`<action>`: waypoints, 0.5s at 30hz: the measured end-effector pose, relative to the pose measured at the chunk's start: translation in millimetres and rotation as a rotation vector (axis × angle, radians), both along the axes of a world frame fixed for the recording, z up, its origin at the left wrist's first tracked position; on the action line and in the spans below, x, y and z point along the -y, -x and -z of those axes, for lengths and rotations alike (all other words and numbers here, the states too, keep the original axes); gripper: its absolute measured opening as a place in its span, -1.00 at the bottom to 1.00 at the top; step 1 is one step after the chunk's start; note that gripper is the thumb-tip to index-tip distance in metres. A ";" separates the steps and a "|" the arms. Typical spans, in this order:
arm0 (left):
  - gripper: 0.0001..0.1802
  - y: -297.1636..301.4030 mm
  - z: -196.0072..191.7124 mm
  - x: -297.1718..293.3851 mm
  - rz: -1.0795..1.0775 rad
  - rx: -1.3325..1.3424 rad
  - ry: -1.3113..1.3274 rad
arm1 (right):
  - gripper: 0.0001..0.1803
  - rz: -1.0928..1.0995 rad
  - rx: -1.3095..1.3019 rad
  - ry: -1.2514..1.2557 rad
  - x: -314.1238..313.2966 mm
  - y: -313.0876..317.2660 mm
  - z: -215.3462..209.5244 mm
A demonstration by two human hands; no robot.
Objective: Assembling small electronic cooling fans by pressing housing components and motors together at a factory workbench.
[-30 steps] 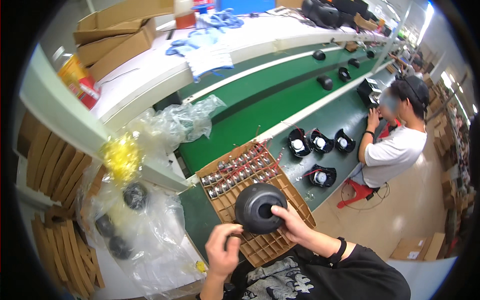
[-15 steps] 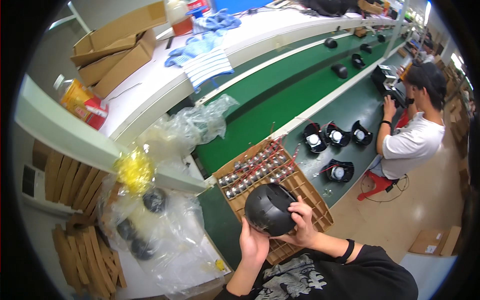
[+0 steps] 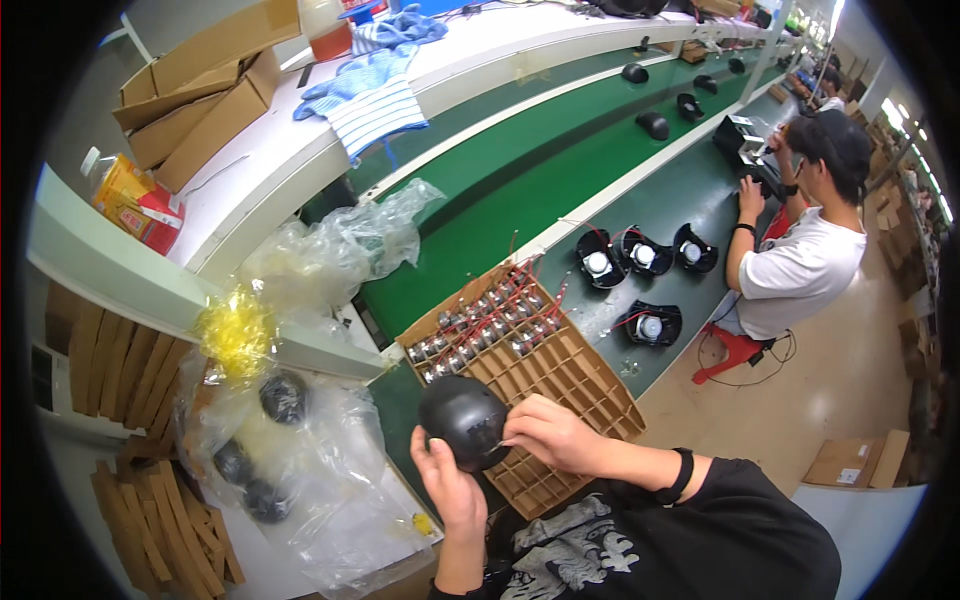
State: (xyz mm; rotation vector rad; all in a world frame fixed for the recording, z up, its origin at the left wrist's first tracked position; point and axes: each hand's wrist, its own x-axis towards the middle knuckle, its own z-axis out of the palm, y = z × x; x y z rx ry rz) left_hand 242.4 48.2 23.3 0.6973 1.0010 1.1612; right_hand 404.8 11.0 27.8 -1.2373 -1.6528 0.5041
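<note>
A rounded black plastic shell (image 3: 463,420) is held up over the near side of a divided cardboard tray (image 3: 590,388). My left hand (image 3: 452,490) grips it from below and the left, thumb and fingers closed on its edge. My right hand (image 3: 552,432) is at the shell's right side, its fingertips pinched together against the surface. Whatever lies between those fingertips is too small to make out. Small silvery motor-like parts with red wires (image 3: 490,325) fill the tray's far compartments; cardboard dividers show in the nearer ones.
Several black housings with white round centres (image 3: 650,325) lie on the dark green bench at right. Beyond runs a green conveyor (image 3: 520,190) carrying black shells. Plastic bags (image 3: 330,480) with black domes lie at left. A co-worker (image 3: 800,240) sits at right, handling a black device.
The shell has turned, showing a smoother face, and moved left and slightly lower. My right hand has shifted from wrapping its side to a fingertip pinch. The whole view has shifted slightly.
</note>
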 end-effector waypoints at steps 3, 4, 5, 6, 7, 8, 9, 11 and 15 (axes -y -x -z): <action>-0.53 -1.3 4.0 -1.9 -0.002 0.000 -0.045 | -0.78 -0.045 0.270 0.024 0.2 6.8 10.3; -0.53 -3.1 7.1 -3.8 -0.032 -0.051 -0.121 | -0.78 -0.046 0.276 0.020 1.0 11.7 11.6; -0.53 -4.7 11.2 -5.9 -0.063 -0.102 -0.197 | -0.76 -0.004 0.358 -0.032 2.5 16.8 12.6; -0.50 -2.0 17.2 -11.4 -0.060 -0.096 -0.155 | -0.73 0.042 0.441 -0.087 1.3 19.4 14.0; -0.50 1.0 19.8 -13.1 -0.057 -0.085 -0.161 | -0.73 0.047 0.452 -0.092 -1.0 21.4 14.9; -0.50 2.3 21.2 -14.6 -0.089 -0.075 -0.121 | -0.75 0.055 0.410 -0.119 -3.9 23.2 15.6; -0.51 3.1 22.9 -15.8 -0.115 -0.061 -0.078 | -0.76 0.065 0.372 -0.142 -6.4 25.0 18.3; -0.44 13.1 37.8 -20.2 -0.161 -0.140 -0.059 | -0.70 0.036 0.341 -0.133 -11.2 32.1 20.0; -0.41 29.1 42.4 -22.4 -0.288 -0.241 -0.124 | -0.83 -0.102 0.164 -0.116 -33.5 51.0 35.3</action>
